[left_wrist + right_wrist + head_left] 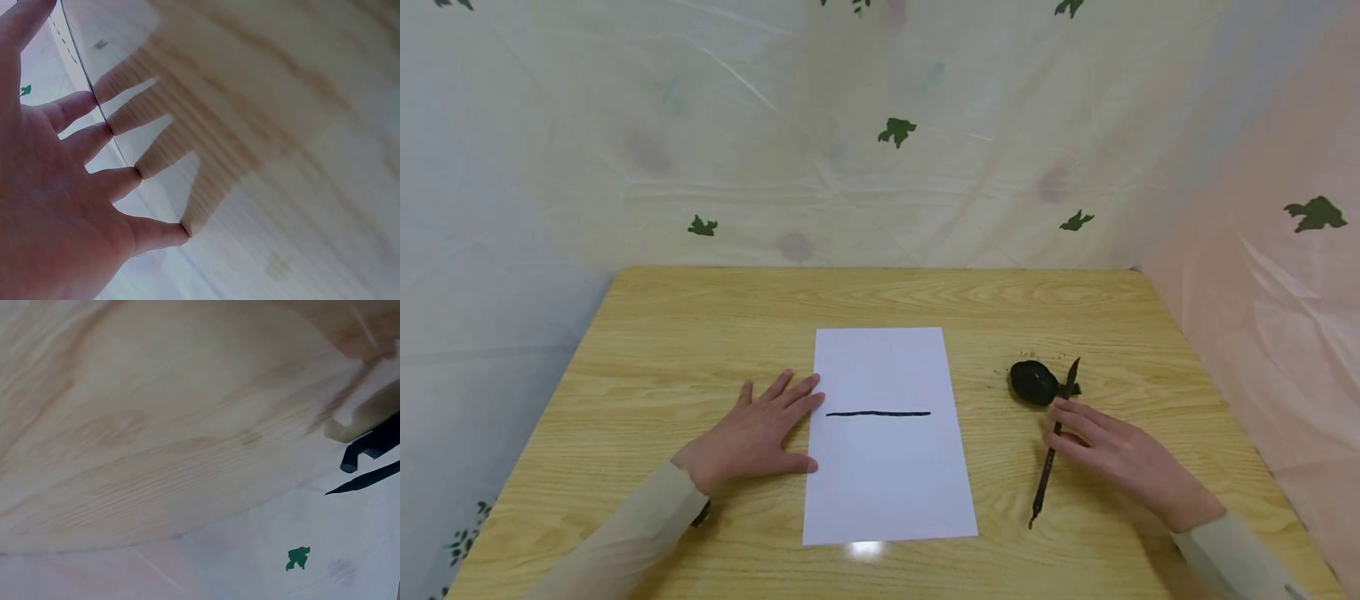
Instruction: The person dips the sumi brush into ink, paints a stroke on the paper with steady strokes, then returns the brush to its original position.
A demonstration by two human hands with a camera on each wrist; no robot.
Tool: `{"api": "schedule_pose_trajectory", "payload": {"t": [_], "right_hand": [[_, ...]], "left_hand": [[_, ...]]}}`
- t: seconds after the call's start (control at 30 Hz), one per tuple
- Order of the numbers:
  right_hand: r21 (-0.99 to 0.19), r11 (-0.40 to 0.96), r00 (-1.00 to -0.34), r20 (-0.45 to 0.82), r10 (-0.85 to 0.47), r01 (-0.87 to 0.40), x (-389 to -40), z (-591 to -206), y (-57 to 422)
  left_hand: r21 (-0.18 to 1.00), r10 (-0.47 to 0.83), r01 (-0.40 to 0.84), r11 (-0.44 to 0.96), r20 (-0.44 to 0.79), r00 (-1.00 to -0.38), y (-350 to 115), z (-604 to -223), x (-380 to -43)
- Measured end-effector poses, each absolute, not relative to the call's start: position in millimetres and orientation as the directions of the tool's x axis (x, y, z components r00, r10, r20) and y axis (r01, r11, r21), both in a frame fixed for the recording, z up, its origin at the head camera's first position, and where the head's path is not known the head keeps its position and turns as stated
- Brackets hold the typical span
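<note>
A white sheet of paper [883,492] lies on the table, with one black horizontal line [878,413] across it. My left hand [760,437] rests with spread fingers at the sheet's left edge; the left wrist view shows those fingers [159,234] touching the tabletop. To the right of the paper, my right hand [1123,458] pinches a dark writing brush [1045,479] around its middle. The brush's pointed black tip [362,481] faces away from me, and its looped end points toward me. Beyond the fingers sits a small black oval ink dish [1033,382]; the brush overlaps its short handle [369,449].
Small dark specks [1028,356] dot the wooden table [722,317] around the dish. A pale cloth [790,142] with green leaf shapes hangs behind the table, and a pinkish cloth [1285,308] stands along the right side. A dark object shows partly under the left sleeve [632,525].
</note>
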State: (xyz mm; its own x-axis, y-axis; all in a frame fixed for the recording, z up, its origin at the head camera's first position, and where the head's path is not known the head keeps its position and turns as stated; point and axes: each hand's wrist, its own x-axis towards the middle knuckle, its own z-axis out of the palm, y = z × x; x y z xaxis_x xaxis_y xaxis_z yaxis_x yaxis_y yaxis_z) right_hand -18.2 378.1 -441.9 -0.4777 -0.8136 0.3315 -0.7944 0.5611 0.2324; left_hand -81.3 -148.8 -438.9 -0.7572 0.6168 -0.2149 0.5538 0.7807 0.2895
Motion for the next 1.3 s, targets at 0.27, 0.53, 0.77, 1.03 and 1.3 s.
{"api": "schedule_pose_trajectory", "payload": {"t": [0.27,0.53,0.77,1.03,1.3], "right_hand": [[0.259,0.515,-0.435,0.309,-0.846,-0.817,-25,-450,390],[0.243,0.505,-0.431,0.299,-0.851,-0.828,-29,-453,390],[0.232,0.487,-0.42,0.286,-0.862,-0.842,-30,-453,392],[0.234,0.486,-0.412,0.301,-0.86,-0.842,-29,-455,397],[0.221,0.506,-0.439,0.29,-0.85,-0.834,-26,-455,402]], "left_hand": [[0.288,0.617,0.556,0.78,-0.207,-0.759,-149,-439,-81],[0.297,0.618,0.553,0.778,-0.209,-0.758,-149,-438,-81],[0.298,0.618,0.553,0.778,-0.209,-0.758,-148,-437,-81],[0.298,0.618,0.552,0.779,-0.208,-0.759,-148,-437,-81],[0.295,0.621,0.557,0.776,-0.202,-0.757,-150,-435,-81]]}}
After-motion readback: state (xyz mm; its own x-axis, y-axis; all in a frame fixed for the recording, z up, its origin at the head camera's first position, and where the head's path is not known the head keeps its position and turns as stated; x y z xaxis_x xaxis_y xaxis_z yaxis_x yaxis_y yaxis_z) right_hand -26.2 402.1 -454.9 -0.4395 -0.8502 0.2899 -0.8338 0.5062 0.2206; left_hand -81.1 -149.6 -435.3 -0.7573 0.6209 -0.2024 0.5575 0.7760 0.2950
